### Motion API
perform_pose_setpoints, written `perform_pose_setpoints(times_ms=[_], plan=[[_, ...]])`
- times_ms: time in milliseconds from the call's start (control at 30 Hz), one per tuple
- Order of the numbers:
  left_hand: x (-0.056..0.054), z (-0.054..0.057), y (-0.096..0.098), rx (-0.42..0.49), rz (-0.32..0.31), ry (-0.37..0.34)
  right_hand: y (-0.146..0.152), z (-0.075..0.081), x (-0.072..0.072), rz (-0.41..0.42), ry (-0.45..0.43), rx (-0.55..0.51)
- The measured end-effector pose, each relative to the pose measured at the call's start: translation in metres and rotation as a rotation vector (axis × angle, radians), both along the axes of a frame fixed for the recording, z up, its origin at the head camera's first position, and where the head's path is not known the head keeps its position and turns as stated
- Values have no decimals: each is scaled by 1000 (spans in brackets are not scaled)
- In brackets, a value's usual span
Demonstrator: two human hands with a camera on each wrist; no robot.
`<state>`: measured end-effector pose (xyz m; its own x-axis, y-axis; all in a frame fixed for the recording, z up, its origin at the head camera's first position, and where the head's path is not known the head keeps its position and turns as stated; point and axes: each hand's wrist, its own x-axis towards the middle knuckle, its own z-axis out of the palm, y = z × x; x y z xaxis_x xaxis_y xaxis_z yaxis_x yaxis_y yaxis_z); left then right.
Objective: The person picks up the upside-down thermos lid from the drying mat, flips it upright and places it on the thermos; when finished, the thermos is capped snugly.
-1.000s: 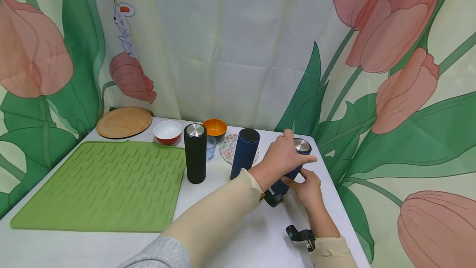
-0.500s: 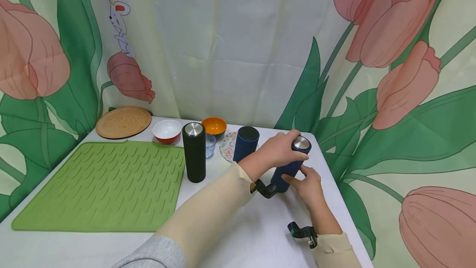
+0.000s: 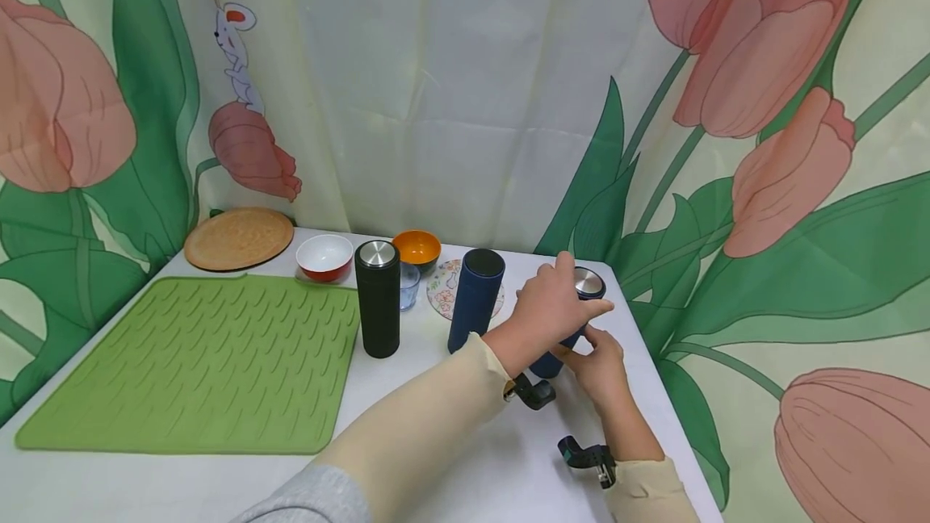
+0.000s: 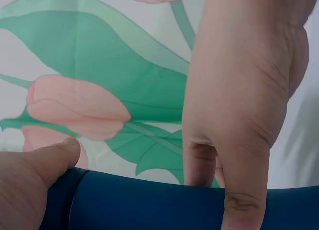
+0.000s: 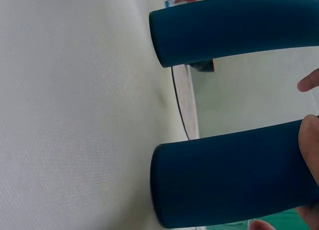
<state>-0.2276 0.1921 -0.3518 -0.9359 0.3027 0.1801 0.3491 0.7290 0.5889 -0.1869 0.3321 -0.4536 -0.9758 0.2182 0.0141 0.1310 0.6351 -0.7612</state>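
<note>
My left hand (image 3: 548, 305) is at the top of a dark blue thermos (image 4: 149, 205). Its index finger points up and its thumb stretches across the front of the cap, touching it in the left wrist view. The thermos's silver lid top (image 3: 588, 282) shows beside that hand. Lower down, my right hand (image 3: 599, 366) grips the body, thumb on one side and fingers on the other. The thermos base meets the white table in the right wrist view, where a loose finger (image 5: 310, 81) hangs apart from it. Part of the thermos is hidden by my hands.
To the left stand a second blue thermos (image 3: 475, 301) and a black thermos (image 3: 378, 301). Behind them are a floral plate (image 3: 441, 289), a glass (image 3: 409, 287), an orange bowl (image 3: 416, 247) and a red-white bowl (image 3: 324, 257). A green mat (image 3: 196, 370) and wooden board (image 3: 238, 238) lie farther left.
Half a second ago my left fingers were closed round the thermos cap; they are now spread as a second ago, the hand turned back. My right hand keeps its hold on the body.
</note>
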Motion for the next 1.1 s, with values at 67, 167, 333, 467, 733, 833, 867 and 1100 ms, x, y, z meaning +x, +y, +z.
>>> perform_pose_setpoints(times_ms=[67, 167, 333, 467, 733, 833, 867, 1100], plan=[[-1, 1, -3, -9, -41, 15, 0, 1, 0, 4, -4, 4], [-6, 1, -9, -14, -107, 19, -1, 3, -1, 9, -5, 11], [-16, 5, -21, 27, -226, -35, -2, 3, -4, 7, -31, 11], [-19, 6, -25, 36, -268, -83, -2, 1, -3, 2, -60, 5], [-5, -1, -4, -77, -52, -36, -3, -2, -2, 15, 2, -14], [-2, -2, 2, -102, 18, -17, -4, -3, -2, 15, -4, -28], [-2, -2, 2, -111, 27, -8, -4, -2, -2, 12, -13, -30], [-10, 3, -4, -105, -102, 27, -1, 3, -2, 9, -25, -16]])
